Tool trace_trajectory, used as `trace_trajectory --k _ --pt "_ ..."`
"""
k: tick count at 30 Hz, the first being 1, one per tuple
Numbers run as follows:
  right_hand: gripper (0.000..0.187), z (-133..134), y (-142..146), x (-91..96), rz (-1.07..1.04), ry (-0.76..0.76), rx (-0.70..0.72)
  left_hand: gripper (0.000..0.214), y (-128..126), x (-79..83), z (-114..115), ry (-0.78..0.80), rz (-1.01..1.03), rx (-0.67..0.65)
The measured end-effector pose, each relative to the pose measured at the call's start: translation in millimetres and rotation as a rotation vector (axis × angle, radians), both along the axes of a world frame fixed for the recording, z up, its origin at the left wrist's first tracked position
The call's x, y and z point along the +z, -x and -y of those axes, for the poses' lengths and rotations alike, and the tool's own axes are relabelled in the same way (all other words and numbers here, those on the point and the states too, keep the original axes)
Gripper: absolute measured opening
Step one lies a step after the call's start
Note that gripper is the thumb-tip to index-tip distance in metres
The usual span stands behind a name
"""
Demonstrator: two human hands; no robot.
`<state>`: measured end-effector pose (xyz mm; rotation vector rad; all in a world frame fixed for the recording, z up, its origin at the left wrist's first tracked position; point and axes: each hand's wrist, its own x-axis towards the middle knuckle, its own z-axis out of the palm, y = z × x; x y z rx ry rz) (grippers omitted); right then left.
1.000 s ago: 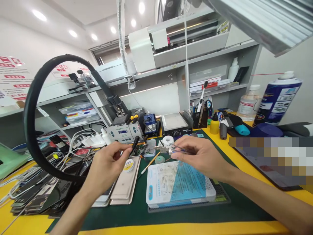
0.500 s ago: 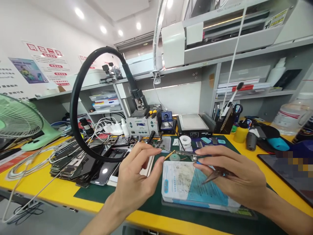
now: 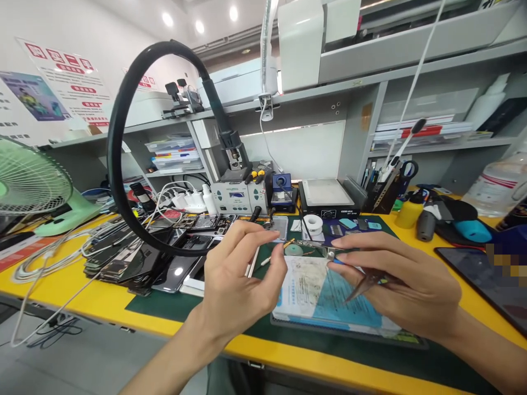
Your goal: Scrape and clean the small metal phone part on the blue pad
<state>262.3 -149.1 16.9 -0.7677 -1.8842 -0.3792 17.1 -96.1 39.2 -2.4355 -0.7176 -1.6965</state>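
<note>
Between my two hands is a slim, metal-coloured part [image 3: 308, 244], possibly a phone flex assembly, with a narrow gold strip [image 3: 290, 242] at its left end. My right hand [image 3: 405, 280] pinches its right end between thumb and fingers, where a bit of blue shows. Dark pointed tweezers [image 3: 364, 284] are also tucked in that hand, tips down to the left. Just left of the gold strip, my left hand [image 3: 242, 274] has thumb and forefinger apart with nothing between them. Below the hands lies a worn blue-and-white box or pad [image 3: 310, 293] on a dark tray.
A black flexible hose [image 3: 117, 142] loops over stacked phones [image 3: 144, 258] on the left. Behind stand a rework station [image 3: 234, 197], a solder spool [image 3: 313, 224] and a heating plate [image 3: 325, 195]. A tablet [image 3: 477, 280] lies at right.
The left thumb and forefinger have parted, letting go of the gold strip's end. The right hand keeps its hold. The view has tilted down a little.
</note>
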Motion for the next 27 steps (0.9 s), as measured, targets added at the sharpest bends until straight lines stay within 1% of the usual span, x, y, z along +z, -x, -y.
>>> trace_trajectory --k 10,18,27 --pt "0.019 1.2 0.2 0.6 -0.033 0.011 0.018 0.005 -2.9 2.2 1.8 -0.037 -0.006 0.021" --pt "0.020 -0.2 3.4 1.7 -0.040 -0.009 0.008 0.005 -3.0 2.1 3.9 -0.030 -0.001 0.046" --pt "0.020 2.2 4.2 1.8 -0.068 0.020 -0.021 0.007 -5.4 4.5 3.2 -0.018 0.001 0.055"
